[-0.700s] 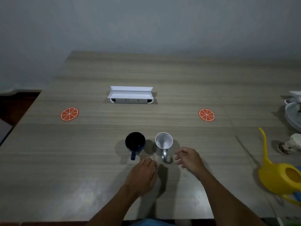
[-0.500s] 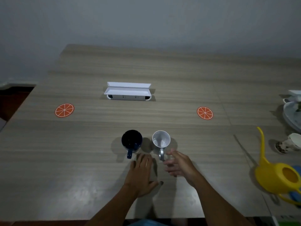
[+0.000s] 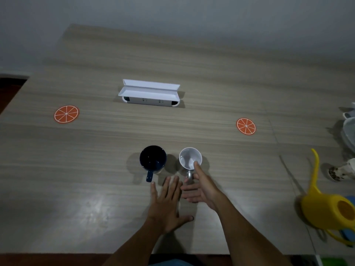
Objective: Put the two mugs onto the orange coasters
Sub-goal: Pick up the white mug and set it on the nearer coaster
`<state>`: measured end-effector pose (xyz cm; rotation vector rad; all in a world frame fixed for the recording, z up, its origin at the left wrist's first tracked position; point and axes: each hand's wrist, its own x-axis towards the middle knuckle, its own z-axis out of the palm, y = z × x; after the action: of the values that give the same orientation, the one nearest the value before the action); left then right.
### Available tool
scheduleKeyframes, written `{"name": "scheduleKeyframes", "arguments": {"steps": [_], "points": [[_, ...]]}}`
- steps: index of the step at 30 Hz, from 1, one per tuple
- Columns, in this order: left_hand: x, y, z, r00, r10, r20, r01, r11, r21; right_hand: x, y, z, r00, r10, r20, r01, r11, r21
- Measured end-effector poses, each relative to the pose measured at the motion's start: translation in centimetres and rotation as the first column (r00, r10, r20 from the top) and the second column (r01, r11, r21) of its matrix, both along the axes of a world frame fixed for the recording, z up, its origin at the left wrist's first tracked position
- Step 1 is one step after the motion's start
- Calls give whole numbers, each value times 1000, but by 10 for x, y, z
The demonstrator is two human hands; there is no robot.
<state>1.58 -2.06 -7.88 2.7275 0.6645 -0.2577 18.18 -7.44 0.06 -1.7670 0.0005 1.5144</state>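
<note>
A dark blue mug (image 3: 153,159) and a white mug (image 3: 190,158) stand side by side near the table's front middle, handles toward me. One orange coaster (image 3: 66,114) lies far left, another orange coaster (image 3: 246,126) to the right. My left hand (image 3: 166,204) is flat with fingers spread, its tips just short of the blue mug's handle. My right hand (image 3: 201,187) is open at the white mug: the thumb touches the rim and the fingers reach beside the handle, not closed around it.
A white open box (image 3: 149,93) sits at the table's middle back. A yellow watering can (image 3: 326,204) stands at the right front. A small patterned cup (image 3: 342,169) and stacked white dishes (image 3: 348,131) occupy the right edge. The table's front edge runs just below my forearms.
Both hands have moved forward toward the mugs. My left hand flattened and spread its fingers. My right hand reached the white mug's rim and handle. The mugs have not moved.
</note>
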Motion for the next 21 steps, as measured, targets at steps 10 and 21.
{"name": "scheduleKeyframes", "arguments": {"steps": [10, 21], "points": [[-1, 0, -4, 1000, 19, -10, -19, 999, 25, -9, 6, -11, 927, -280, 249, 275, 960, 54], [-3, -1, -9, 998, 37, -49, -37, 999, -8, -1, -12, 2, 874, -345, 341, 351, 935, 45]]}}
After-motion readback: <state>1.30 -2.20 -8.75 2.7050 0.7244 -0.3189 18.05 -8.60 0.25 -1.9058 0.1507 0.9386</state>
